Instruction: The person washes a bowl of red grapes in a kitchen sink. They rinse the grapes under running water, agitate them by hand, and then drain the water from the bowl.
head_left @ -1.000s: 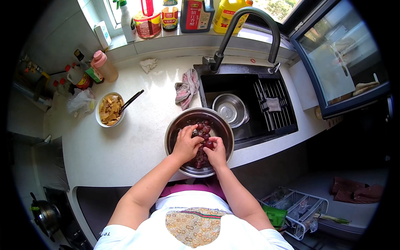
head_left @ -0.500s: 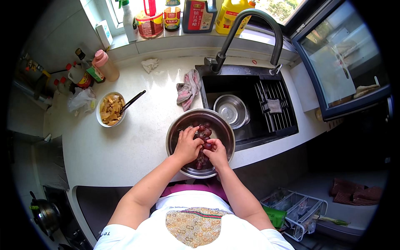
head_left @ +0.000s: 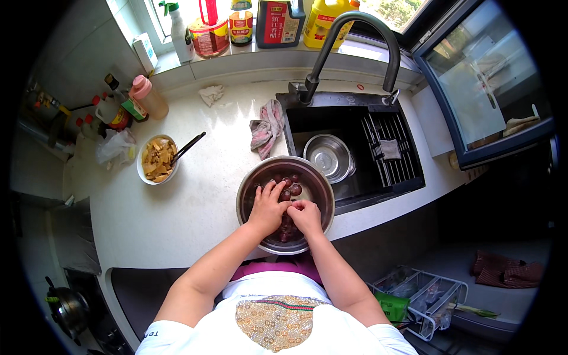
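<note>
A wide steel basin (head_left: 324,188) stands on the worktop by the sink and holds dark red grapes (head_left: 294,189). Inside it, my left hand (head_left: 267,208) curves over the bunch, with grapes showing between its thumb and forefinger. My right hand (head_left: 306,218) is closed in a pinch beside the left thumb. Whatever sits between those right fingertips is hidden. More grapes lie below and between the two hands.
Right of the basin, the black sink (head_left: 355,192) contains a small steel pot (head_left: 327,157) under a tall dark tap (head_left: 393,59). A crumpled cloth (head_left: 267,127) lies behind the basin. To the left is a bowl of food (head_left: 158,160) with chopsticks (head_left: 190,145). An open window (head_left: 485,77) juts in at right.
My right fingers have closed together and moved slightly left against my left thumb. The grape that showed at their tips is now out of sight. My left hand has barely moved.
</note>
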Demonstrator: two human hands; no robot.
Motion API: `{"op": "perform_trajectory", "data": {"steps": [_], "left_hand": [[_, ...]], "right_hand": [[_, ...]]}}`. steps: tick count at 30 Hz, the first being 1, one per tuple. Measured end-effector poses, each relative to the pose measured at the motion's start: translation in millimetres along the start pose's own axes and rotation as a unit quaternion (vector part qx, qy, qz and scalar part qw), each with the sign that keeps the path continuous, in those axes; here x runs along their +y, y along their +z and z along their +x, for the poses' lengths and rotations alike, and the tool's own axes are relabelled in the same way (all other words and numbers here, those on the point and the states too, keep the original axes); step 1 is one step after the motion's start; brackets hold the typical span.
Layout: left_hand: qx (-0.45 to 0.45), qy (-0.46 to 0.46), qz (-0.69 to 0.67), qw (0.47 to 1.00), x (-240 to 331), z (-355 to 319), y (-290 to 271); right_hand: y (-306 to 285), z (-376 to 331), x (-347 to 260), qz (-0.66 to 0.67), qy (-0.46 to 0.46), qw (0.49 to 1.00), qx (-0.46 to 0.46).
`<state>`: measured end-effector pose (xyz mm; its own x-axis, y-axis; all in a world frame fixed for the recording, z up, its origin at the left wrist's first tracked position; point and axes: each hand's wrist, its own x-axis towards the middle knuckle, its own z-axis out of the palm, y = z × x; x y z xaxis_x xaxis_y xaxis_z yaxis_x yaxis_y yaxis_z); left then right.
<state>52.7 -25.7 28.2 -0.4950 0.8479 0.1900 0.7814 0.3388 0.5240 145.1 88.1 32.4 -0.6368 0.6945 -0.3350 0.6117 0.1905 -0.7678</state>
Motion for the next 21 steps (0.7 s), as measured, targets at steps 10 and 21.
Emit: {"op": "perform_trajectory", "data": {"steps": [10, 21], "left_hand": [[0.027, 0.046, 0.058, 0.997, -4, 3, 0], [0.066, 0.047, 0.054, 0.995, -1, 1, 2]], "right_hand": [[10, -1, -3, -0.068, -0.036, 0.997, 0.008], [17, -10, -19, -0.223, -0.229, 0.938, 0.132]]}}
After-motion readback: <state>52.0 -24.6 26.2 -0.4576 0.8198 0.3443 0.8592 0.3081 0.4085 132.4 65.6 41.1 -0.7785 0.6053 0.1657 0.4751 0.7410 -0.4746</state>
